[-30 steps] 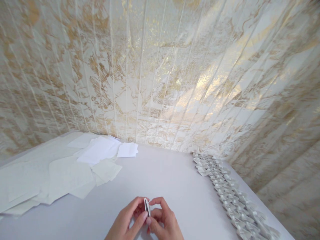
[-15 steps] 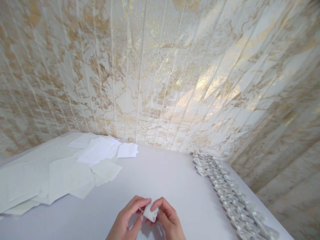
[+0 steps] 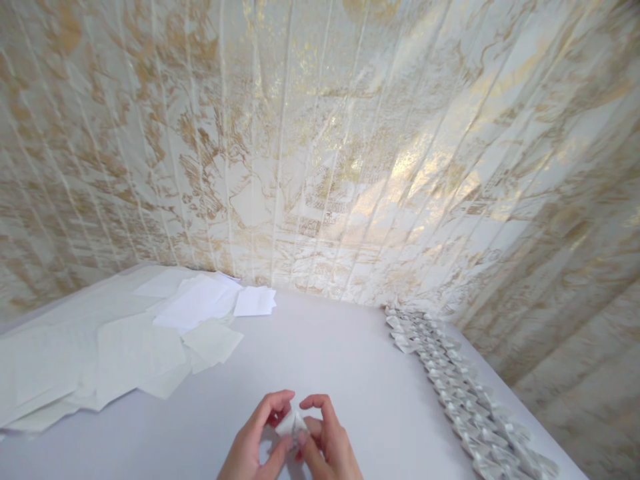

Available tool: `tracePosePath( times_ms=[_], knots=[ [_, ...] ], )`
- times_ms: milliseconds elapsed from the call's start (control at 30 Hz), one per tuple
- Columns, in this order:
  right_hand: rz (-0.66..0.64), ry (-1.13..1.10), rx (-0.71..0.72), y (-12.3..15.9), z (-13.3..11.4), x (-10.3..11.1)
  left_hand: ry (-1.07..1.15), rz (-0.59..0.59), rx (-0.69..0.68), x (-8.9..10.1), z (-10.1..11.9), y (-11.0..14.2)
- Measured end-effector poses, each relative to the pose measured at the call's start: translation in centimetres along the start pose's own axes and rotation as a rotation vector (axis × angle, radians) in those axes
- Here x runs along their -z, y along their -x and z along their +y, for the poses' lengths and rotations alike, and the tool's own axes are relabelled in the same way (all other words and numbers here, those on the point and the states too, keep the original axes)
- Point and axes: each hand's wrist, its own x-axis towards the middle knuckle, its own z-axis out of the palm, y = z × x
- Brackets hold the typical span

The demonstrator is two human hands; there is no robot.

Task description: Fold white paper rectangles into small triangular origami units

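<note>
The left hand [image 3: 254,440] and right hand [image 3: 331,441] pinch the small folded paper piece [image 3: 295,423] between them, thumbs on its near side, above the near part of the white tabletop [image 3: 345,363]. Half a second ago it showed a flat squarish face; now two slanted flaps meet at a ridge, and the right index finger has lifted off, curling above it. The loose paper sheets [image 3: 140,347] and rows of folded paper pieces [image 3: 463,400] lie unchanged.
</note>
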Motion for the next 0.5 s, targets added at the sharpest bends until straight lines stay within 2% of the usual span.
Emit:
tracePosePath(
  times_ms=[100,333,433,500],
  knots=[
    [0.021,0.085,0.014,-0.1,-0.4,0.6,0.001,-0.02,-0.009,0.0,0.1,0.0],
    [0.075,0.216,0.205,-0.5,-2.6,1.6,0.017,-0.067,-0.04,0.1,0.4,-0.2],
    [0.122,0.166,0.181,-0.5,-2.7,1.5,-0.042,-0.093,-0.066,0.2,0.3,-0.1],
    [0.166,0.092,0.133,-0.4,-2.4,1.4,-0.1,-0.167,-0.078,0.3,0.3,-0.2]
  ],
)
